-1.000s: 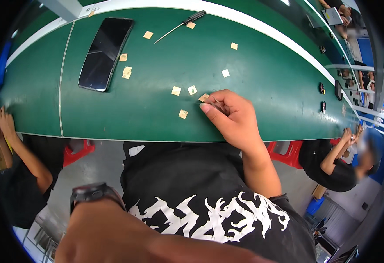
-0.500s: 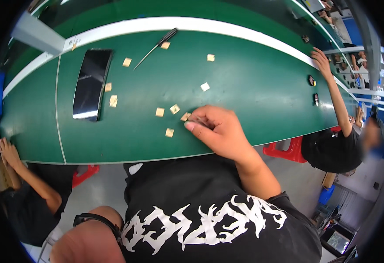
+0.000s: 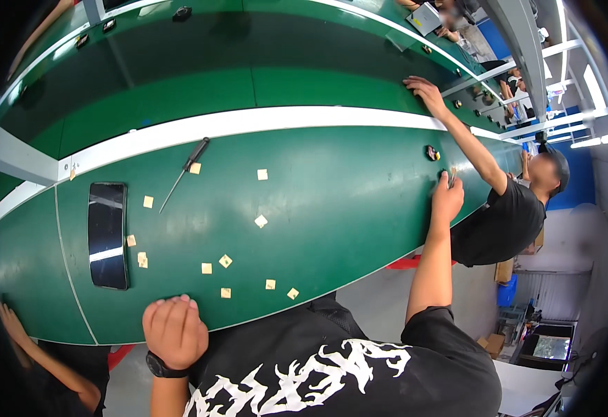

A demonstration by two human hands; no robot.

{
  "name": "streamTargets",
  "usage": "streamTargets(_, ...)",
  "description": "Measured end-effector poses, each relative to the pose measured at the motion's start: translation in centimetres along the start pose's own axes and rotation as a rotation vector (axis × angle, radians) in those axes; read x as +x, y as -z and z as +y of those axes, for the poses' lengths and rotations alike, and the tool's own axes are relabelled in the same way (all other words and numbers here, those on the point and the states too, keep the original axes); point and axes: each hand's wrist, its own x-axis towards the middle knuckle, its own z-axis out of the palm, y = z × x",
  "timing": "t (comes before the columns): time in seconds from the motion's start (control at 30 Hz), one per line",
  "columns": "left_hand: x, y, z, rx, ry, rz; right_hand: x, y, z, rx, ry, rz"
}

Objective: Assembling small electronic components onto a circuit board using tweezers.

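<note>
Small tan squares [image 3: 225,261] are scattered near the green table's [image 3: 345,201] front edge, none held. The left hand [image 3: 175,331] is curled on that edge; the right hand [image 3: 447,198], grip unclear, reaches the right end.

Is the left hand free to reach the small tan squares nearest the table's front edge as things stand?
Probably yes. The left hand rests curled on the front edge of the green table, holding nothing visible, and the nearest tan squares lie on bare surface just ahead, to its right, nothing between.
</note>
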Motion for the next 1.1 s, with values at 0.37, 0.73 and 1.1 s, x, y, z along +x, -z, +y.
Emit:
streamTargets(0.37, 1.1, 0.2, -0.1, 0.038, 0.055, 0.06, 3.5, -3.1, -5.4, -0.036, 0.038, -0.302)
streamTargets(0.73, 1.8, 0.0, 0.2, -0.042, 0.098, 0.028, -11.8, 4.5, -15.9, 0.335, 0.589, -0.391)
streamTargets(1.1, 0.8, 0.4, 0.2, -0.008, 0.116, 0.049, -12.2, 7.6, -19.6, 0.62, 0.703, -0.402)
